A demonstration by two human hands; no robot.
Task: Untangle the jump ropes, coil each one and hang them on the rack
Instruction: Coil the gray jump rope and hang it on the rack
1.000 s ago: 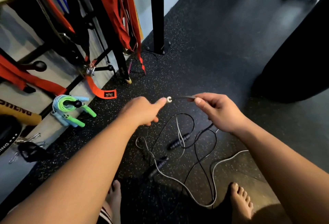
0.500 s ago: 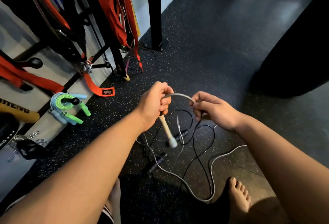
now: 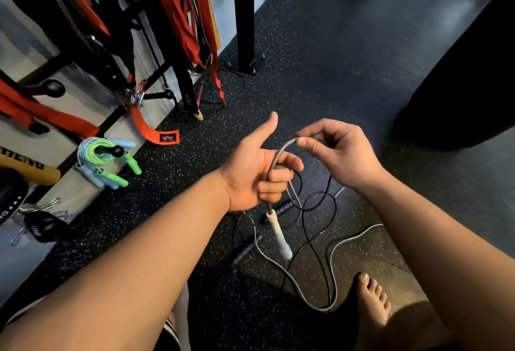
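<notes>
Grey rope (image 3: 280,150) in curled left hand (image 3: 248,177), pinching right hand (image 3: 341,155)

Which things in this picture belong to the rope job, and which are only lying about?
For the job:
- grey rope, gripped by the left hand and pinched by the right hand
- black rope on the floor
- rack, with a green rope already hung

Lying about:
- orange straps
- black post
- big black bag
- metal clips
</notes>
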